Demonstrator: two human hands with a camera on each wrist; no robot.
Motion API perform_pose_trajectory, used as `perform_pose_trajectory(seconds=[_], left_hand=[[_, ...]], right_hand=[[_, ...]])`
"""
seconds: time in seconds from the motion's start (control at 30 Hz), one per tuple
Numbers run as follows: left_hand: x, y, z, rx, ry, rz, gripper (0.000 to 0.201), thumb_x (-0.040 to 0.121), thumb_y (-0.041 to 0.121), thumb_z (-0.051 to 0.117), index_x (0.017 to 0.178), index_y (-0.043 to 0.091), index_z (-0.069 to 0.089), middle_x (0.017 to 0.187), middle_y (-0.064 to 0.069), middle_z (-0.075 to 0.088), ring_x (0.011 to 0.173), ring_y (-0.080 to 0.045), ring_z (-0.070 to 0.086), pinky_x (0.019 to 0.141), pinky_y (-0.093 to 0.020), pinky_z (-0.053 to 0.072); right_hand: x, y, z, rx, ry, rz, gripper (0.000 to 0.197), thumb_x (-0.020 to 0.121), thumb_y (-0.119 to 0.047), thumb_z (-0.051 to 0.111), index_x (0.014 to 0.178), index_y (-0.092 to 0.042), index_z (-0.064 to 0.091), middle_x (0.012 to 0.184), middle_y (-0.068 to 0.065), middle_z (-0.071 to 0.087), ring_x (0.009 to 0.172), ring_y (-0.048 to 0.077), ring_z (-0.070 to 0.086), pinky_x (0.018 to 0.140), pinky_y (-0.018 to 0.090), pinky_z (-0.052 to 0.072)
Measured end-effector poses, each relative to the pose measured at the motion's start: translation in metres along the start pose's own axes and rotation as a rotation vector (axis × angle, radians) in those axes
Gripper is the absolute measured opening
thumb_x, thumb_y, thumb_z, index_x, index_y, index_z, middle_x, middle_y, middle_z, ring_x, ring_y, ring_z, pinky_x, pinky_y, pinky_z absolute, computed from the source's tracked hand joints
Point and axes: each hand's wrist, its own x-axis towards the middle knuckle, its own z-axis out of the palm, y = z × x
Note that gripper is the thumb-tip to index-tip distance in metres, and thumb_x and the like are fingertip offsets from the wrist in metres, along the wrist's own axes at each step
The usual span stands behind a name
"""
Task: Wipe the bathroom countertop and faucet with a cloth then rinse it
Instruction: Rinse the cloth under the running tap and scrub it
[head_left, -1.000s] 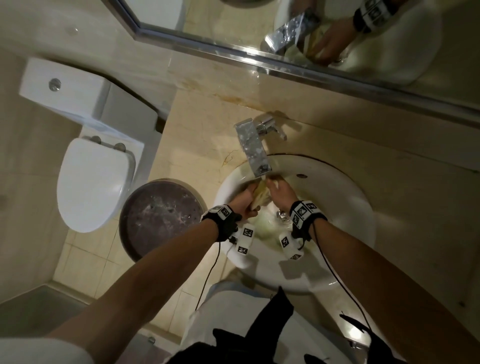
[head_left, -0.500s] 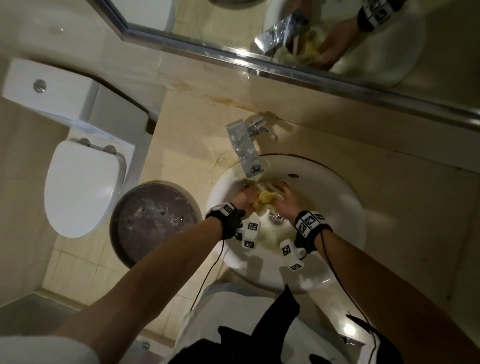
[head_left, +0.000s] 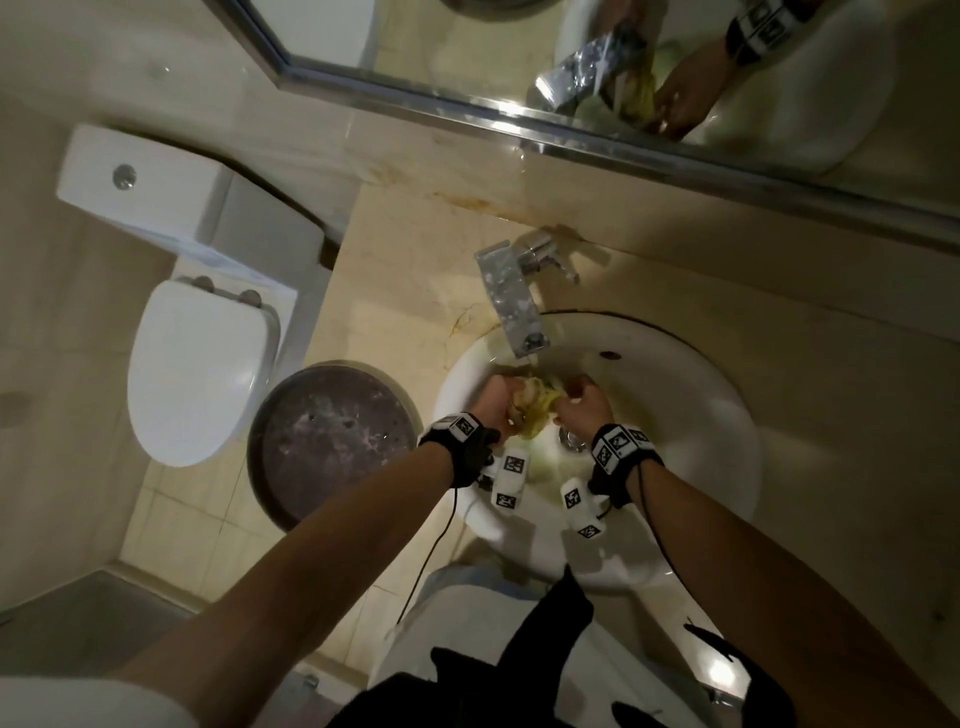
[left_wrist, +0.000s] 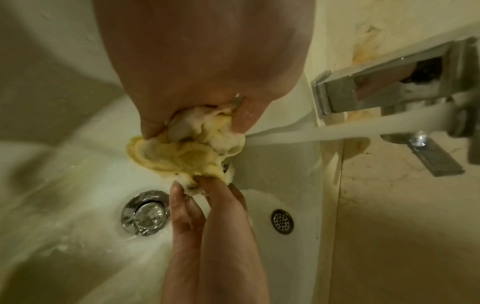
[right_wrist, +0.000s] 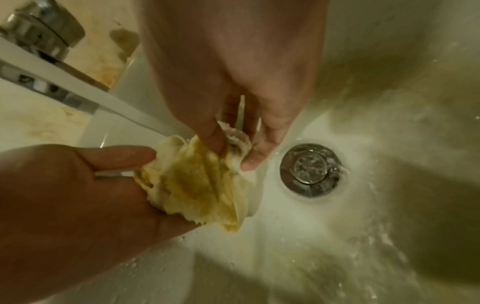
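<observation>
2 hands (head_left: 498, 410) wring yellow, stained, sodden, bunched cloth (head_left: 535, 410).

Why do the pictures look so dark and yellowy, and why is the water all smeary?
Head view: dim, yellowish light, dark corners, and the wide lens bends the mirror frame. Left wrist view: the water stream from the faucet smears into a pale band, and the left hand looms soft and large. Right wrist view: splashes around the drain blur; the cloth stays fairly clear.
</observation>
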Motion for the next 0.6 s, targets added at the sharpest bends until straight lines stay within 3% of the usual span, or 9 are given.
perform_pose_trajectory(seconds=[0.07,0.13,0.2,0.27,0.33,0.4,0.5,0.57,0.6], left_hand=[[-0.006,0.002,0.006,-0.014,-0.038,0.049,0.023,0.096,0.019,0.045,0.081,0.011,0.061,0.067,-0.006,0.06,0.057,-0.017,0.057,0.061,-0.03,0.044],[-0.007,0.002,0.015,0.055,-0.073,0.105,0.024,0.097,0.016,0.047,0.075,0.011,0.056,0.059,-0.006,0.055,0.051,-0.018,0.055,0.054,-0.032,0.042],[-0.006,0.0,0.021,0.144,-0.066,0.137,0.023,0.098,0.013,0.048,0.077,0.01,0.057,0.066,-0.008,0.056,0.057,-0.022,0.055,0.052,-0.032,0.043],[0.004,-0.007,0.023,0.227,-0.062,0.17,0.026,0.102,0.014,0.044,0.078,0.011,0.055,0.074,-0.012,0.058,0.065,-0.027,0.056,0.057,-0.038,0.047],[0.019,-0.016,0.022,0.273,-0.044,0.16,0.017,0.099,0.025,0.049,0.084,0.02,0.055,0.087,-0.01,0.06,0.081,-0.03,0.061,0.075,-0.048,0.054],[0.027,-0.026,0.017,0.298,-0.018,0.141,0.011,0.096,0.034,0.055,0.088,0.027,0.053,0.095,-0.007,0.061,0.089,-0.028,0.06,0.088,-0.048,0.053],[0.024,-0.034,0.016,0.232,-0.018,0.212,0.025,0.095,0.037,0.056,0.094,0.012,0.064,0.097,-0.022,0.067,0.082,-0.032,0.064,0.074,-0.043,0.054],[0.008,-0.028,0.015,0.165,-0.006,0.208,0.039,0.086,0.04,0.063,0.107,0.007,0.066,0.107,-0.016,0.07,0.095,-0.027,0.068,0.087,-0.044,0.056],[-0.002,-0.024,0.014,0.121,-0.022,0.197,0.034,0.088,0.037,0.064,0.108,0.01,0.065,0.107,-0.012,0.07,0.097,-0.024,0.068,0.093,-0.043,0.054]], right_hand=[[-0.006,0.004,-0.001,0.082,-0.039,0.015,0.016,0.087,-0.011,0.065,0.09,-0.015,0.049,0.095,0.01,0.055,0.07,0.02,0.062,0.071,0.048,0.058],[-0.011,0.009,-0.003,0.17,-0.083,0.029,0.022,0.09,-0.015,0.066,0.085,-0.017,0.044,0.086,0.012,0.053,0.061,0.018,0.058,0.058,0.036,0.048],[-0.016,0.013,-0.007,0.256,-0.14,0.042,0.014,0.091,-0.012,0.061,0.09,-0.016,0.047,0.083,0.015,0.052,0.058,0.018,0.05,0.05,0.03,0.039],[-0.02,0.014,-0.014,0.342,-0.179,0.058,0.01,0.092,-0.007,0.055,0.097,-0.013,0.049,0.083,0.016,0.054,0.058,0.019,0.048,0.051,0.03,0.036],[-0.023,0.012,-0.017,0.437,-0.188,0.094,0.019,0.092,-0.004,0.05,0.11,-0.011,0.051,0.085,0.016,0.059,0.06,0.02,0.052,0.052,0.03,0.038],[-0.022,0.006,-0.017,0.513,-0.189,0.165,0.031,0.095,-0.019,0.049,0.125,-0.011,0.051,0.094,0.015,0.064,0.067,0.022,0.062,0.054,0.03,0.048],[-0.015,-0.005,-0.014,0.368,-0.227,0.298,0.065,0.091,-0.058,0.054,0.136,-0.014,0.041,0.11,0.011,0.064,0.081,0.019,0.068,0.057,0.031,0.056],[-0.015,-0.011,-0.011,0.217,-0.264,0.322,0.074,0.093,-0.062,0.054,0.145,-0.018,0.029,0.126,0.011,0.059,0.098,0.024,0.065,0.064,0.032,0.058],[-0.014,-0.013,-0.009,0.161,-0.27,0.297,0.077,0.095,-0.062,0.053,0.149,-0.016,0.024,0.128,0.011,0.058,0.098,0.025,0.065,0.061,0.03,0.058]])
